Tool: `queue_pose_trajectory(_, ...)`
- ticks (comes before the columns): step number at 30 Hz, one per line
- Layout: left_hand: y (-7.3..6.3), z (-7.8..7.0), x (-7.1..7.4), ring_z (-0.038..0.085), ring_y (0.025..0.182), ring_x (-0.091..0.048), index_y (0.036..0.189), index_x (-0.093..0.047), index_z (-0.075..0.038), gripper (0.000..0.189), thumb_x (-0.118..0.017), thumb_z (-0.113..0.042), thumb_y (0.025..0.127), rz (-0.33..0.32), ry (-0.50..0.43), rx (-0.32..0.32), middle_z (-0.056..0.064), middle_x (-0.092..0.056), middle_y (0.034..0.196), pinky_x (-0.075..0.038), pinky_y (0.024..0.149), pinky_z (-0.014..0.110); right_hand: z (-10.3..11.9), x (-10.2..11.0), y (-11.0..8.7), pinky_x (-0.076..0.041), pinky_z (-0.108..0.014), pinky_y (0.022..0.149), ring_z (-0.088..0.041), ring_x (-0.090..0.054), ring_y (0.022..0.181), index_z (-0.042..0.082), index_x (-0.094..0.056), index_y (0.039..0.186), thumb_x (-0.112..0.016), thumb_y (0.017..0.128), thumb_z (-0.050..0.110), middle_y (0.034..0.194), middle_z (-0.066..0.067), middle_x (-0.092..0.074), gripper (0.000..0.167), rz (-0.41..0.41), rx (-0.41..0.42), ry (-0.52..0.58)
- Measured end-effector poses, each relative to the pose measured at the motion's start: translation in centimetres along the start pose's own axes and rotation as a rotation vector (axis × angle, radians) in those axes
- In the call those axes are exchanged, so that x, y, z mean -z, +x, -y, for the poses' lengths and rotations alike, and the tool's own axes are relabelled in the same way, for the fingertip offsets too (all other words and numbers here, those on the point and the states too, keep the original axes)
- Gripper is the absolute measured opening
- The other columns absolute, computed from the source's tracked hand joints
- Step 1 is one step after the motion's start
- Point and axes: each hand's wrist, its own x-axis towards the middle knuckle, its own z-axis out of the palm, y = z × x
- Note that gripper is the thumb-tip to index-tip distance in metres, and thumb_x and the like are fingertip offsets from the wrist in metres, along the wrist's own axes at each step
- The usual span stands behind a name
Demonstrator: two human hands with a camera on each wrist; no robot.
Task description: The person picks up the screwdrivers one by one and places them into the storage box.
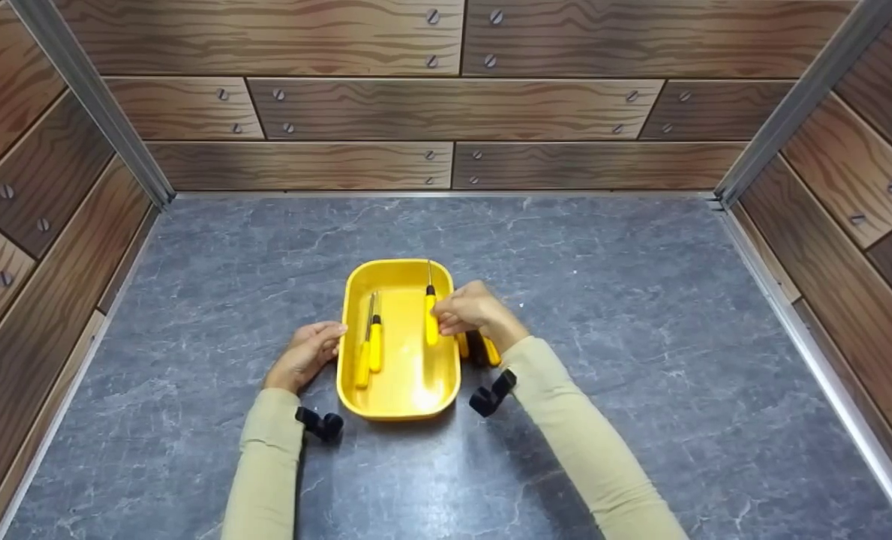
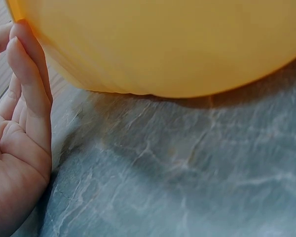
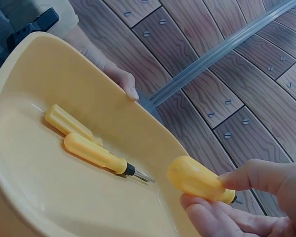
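Observation:
A yellow tray (image 1: 399,300) stands on the floor panel in front of me. My left hand (image 1: 307,354) pinches its left rim between thumb and fingers, as the left wrist view also shows. My right hand (image 1: 470,309) holds a screwdriver (image 1: 431,319) by its yellow handle, above the tray's right side; its shaft points away from me. Inside the tray, on the left, lie two more yellow-handled tools: a screwdriver (image 3: 93,152) with a black collar and another slim one (image 1: 363,364) beside it.
Right of the tray, partly hidden under my right hand, are yellow and black handles (image 1: 491,351); their kind cannot be told. The grey marbled surface (image 1: 626,315) runs to wood-patterned walls (image 1: 453,109) at the back and sides, with metal posts (image 1: 791,97) at the corners.

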Motion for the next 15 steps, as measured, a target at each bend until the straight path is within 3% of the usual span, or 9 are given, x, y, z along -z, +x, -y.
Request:
queue_pose_trajectory(8,0.06,0.01,0.02,0.002,0.056,-0.051,0.089,-0.06,-0.008,0.012,-0.05,-0.005,0.094,0.008,0.007,-0.004,-0.007,-0.06,0.062,-0.043,0.055,0.012,0.17,-0.5,0.13,-0.056,-0.019,0.05,-0.009,-0.062,0.046,-0.013,-0.064,0.105,-0.063,0.081,0.0,0.056,-0.003,-0.062,0.027,0.01,-0.006,0.004)
queue_pose_trajectory(15,-0.09,-0.12,-0.07,0.003,0.058,-0.05,0.09,-0.06,-0.007,0.01,-0.051,-0.006,0.094,0.003,0.014,0.0,-0.007,-0.059,0.064,-0.043,0.056,0.013,0.31,-0.96,0.22,-0.056,-0.02,0.05,-0.009,-0.061,0.046,-0.005,-0.063,0.088,-0.063,0.081,0.0,0.055,-0.003,-0.061,0.009,0.014,-0.01,0.002)
